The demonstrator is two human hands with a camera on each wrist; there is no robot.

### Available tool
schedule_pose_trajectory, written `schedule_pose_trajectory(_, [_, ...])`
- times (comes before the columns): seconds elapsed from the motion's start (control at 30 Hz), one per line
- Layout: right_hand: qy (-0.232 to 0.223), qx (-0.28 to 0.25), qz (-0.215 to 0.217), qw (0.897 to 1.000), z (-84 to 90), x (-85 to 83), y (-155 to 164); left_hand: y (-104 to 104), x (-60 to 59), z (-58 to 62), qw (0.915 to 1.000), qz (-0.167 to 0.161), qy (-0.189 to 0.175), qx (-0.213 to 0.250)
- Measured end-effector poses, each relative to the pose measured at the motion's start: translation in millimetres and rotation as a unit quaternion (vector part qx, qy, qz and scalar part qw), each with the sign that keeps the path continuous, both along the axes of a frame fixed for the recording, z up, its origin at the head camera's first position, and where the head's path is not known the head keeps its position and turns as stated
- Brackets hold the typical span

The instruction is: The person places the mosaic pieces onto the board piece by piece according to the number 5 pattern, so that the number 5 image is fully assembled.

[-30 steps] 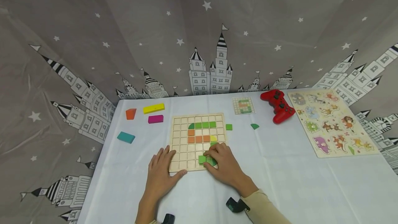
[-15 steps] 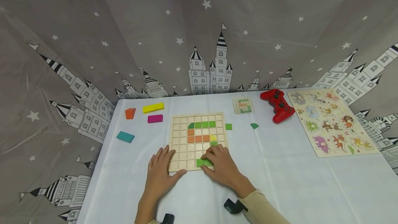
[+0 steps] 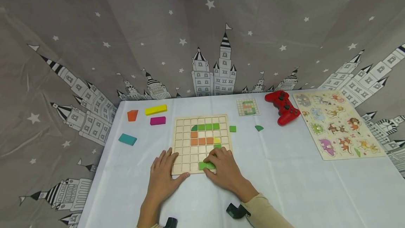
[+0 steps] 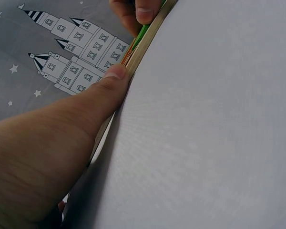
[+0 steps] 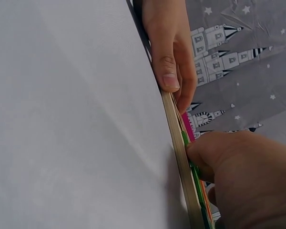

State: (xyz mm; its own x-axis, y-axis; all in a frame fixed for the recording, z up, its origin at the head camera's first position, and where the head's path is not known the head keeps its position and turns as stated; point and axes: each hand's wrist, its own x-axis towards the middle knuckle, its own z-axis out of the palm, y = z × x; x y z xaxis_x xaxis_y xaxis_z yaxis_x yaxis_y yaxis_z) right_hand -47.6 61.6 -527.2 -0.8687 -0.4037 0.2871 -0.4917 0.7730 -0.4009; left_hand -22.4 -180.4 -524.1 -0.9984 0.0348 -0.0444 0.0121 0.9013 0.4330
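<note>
A wooden grid board (image 3: 186, 156) lies on the white table, with green, orange and yellow tiles in some cells. My left hand (image 3: 162, 175) rests spread at its lower left corner, thumb along the near edge. At the bottom row, my right hand (image 3: 226, 170) pinches a green square tile (image 3: 202, 166) between thumb and index finger. Another green tile (image 3: 211, 165) lies beside it, partly under the fingers. In the right wrist view, the right thumb (image 5: 200, 148) touches a green tile edge (image 5: 185, 137). The right hand hides the board's lower right corner.
Right of the board lie a loose green square (image 3: 232, 129) and a dark green quarter-round tile (image 3: 259, 128). Behind are a pattern card (image 3: 248, 107), a red game controller (image 3: 283, 108) and an animal puzzle (image 3: 340, 126). Blocks at left include a yellow one (image 3: 156, 109).
The pinched green square has moved down and slightly left, from a raised, tilted position into the bottom row. My right hand shifted slightly with it. The left hand stayed in place.
</note>
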Motion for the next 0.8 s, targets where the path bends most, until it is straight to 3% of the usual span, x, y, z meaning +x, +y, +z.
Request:
schedule_pose_trajectory(0.53, [-0.026,-0.01,-0.032,0.999,5.8,2.9,-3.1,0.6,1.1,-0.8,1.0,0.004,0.007,-0.004])
schedule_pose_trajectory(0.7, [-0.057,-0.054,-0.055,0.995,8.5,-4.1,13.2,1.1,2.1,-2.7,0.9998,0.007,0.018,0.0])
schedule_pose_trajectory(0.8, [-0.073,-0.093,-0.105,0.988,9.6,-18.5,40.0,1.2,1.8,-3.5,0.9998,0.008,0.016,0.005])
